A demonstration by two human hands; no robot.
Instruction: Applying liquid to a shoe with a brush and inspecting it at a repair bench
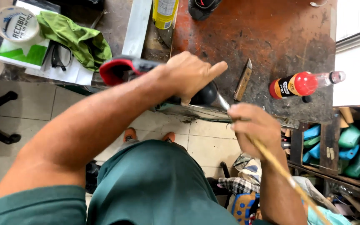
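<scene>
Green shirt [155, 187], bottle [301, 84] beyond.

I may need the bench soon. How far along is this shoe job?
Done: little to judge; the worked area is hidden under the hands. In hand: the left hand steadies a black and red shoe at the edge of the bench, while the right hand grips a thin metal tool and a pale cord. Left: unclear; a chisel and a bottle lie untouched.
</scene>
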